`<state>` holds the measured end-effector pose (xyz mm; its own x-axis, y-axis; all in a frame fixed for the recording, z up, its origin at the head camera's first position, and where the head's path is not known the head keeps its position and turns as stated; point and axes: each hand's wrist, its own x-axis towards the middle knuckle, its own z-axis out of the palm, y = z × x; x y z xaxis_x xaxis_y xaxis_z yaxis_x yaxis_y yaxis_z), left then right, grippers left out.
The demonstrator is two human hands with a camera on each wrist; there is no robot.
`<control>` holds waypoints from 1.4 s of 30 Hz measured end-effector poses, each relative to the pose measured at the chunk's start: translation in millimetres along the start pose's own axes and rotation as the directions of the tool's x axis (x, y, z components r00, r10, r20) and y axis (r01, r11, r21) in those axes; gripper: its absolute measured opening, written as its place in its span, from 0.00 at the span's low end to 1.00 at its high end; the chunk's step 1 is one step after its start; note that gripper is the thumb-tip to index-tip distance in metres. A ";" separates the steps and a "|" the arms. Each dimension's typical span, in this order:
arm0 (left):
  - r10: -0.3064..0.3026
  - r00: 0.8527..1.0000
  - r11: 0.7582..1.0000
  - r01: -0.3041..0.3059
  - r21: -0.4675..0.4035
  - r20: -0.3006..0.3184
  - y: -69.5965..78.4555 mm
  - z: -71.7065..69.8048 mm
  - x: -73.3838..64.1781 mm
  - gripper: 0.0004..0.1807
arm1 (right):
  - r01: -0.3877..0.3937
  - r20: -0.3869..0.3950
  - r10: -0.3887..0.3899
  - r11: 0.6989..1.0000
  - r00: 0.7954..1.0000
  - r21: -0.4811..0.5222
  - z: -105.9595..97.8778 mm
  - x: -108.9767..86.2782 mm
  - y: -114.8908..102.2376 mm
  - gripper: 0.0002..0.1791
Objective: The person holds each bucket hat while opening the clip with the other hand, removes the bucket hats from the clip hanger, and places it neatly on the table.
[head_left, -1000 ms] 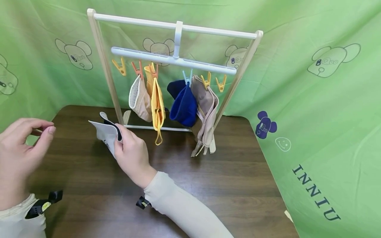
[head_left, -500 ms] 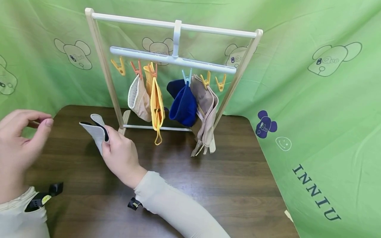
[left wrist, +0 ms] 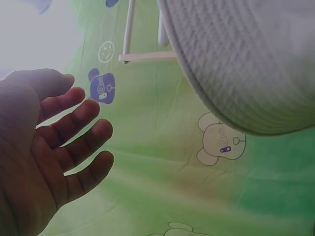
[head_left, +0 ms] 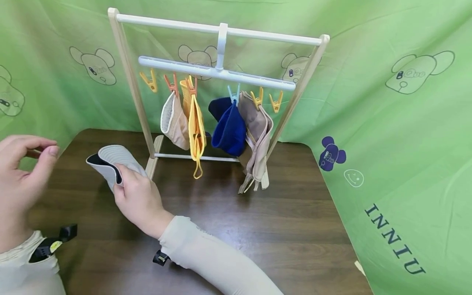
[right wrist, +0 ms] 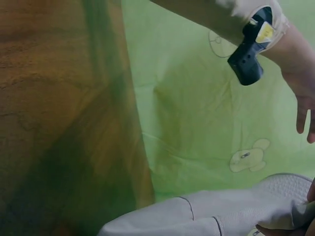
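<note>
My right hand grips a light grey hat with a stitched brim and dark inner edge, held folded above the table's left side. In the left wrist view the hat's brim fills the upper right; the right wrist view shows its seamed fabric along the bottom. My left hand hovers at the far left, apart from the hat, its fingers loosely bent and holding nothing. In the left wrist view that hand shows its palm side. Most right-hand fingertips are hidden in the head view.
A wooden rack carries a white hanger with several clothespins. From them hang a beige fabric item, a yellow pouch, a blue fabric item and a mauve cloth item. The outer yellow clothespins hold nothing. Brown table below.
My right hand has moved left with the hat, and the hat has turned so more of its stitched brim shows. The left hand has shifted slightly up and left.
</note>
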<state>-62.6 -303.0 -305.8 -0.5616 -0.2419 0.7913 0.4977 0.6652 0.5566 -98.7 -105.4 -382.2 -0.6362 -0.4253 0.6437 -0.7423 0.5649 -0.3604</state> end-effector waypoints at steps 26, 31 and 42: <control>-0.027 0.998 0.998 0.024 0.055 0.049 3.3 -4.8 -2.3 0.17 | -0.135 0.307 0.123 0.991 0.944 0.019 48.9 -5.3 -12.2 0.08; -0.034 0.998 0.999 0.032 0.043 0.050 4.7 -4.2 -1.1 0.17 | -0.120 0.406 0.107 0.993 0.907 0.007 56.1 -4.1 -15.3 0.12; -0.042 0.998 0.998 0.040 0.043 0.040 2.3 -7.5 -2.0 0.07 | -0.051 0.579 0.079 0.997 0.812 -0.065 72.0 -10.9 -10.6 0.22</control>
<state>-55.4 -306.3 -304.2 -0.6078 -0.2413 0.7565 0.4462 0.6843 0.5767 -99.0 -157.6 -434.0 -0.6968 -0.7098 0.1032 -0.6938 0.6305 -0.3480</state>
